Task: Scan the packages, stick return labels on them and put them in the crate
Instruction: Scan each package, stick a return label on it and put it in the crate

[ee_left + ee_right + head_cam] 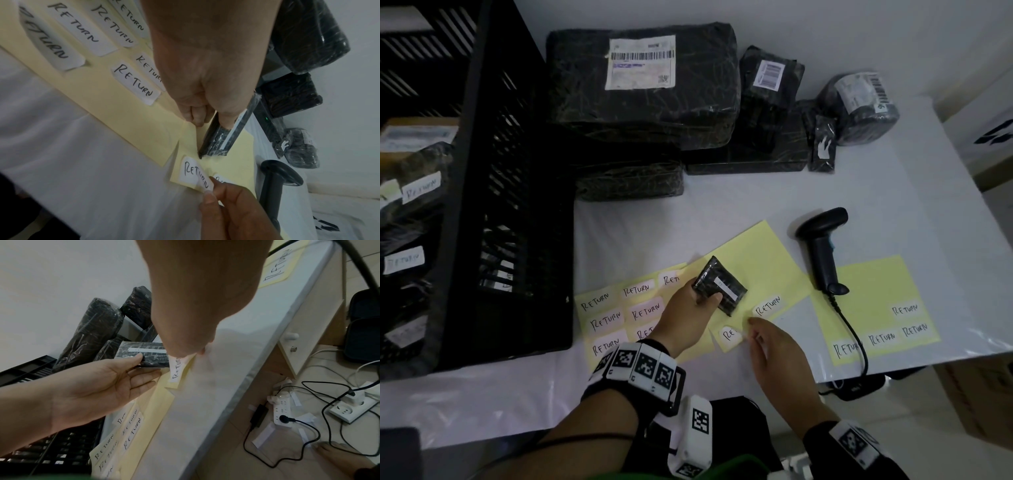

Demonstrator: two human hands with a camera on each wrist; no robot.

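My left hand (688, 305) grips a small black packet (720, 289), thumb on top, holding it over the yellow sheet (760, 260) on the table (893, 205). My right hand (774, 356) pinches the end of a RETURN label (730, 335) at the sheet's near corner. The scanner (822, 250) lies just right. The crate (510, 192) stands to the left, labelled parcels inside.

One scanner (823, 246), one crate (493, 192), three yellow sheets (876, 284).
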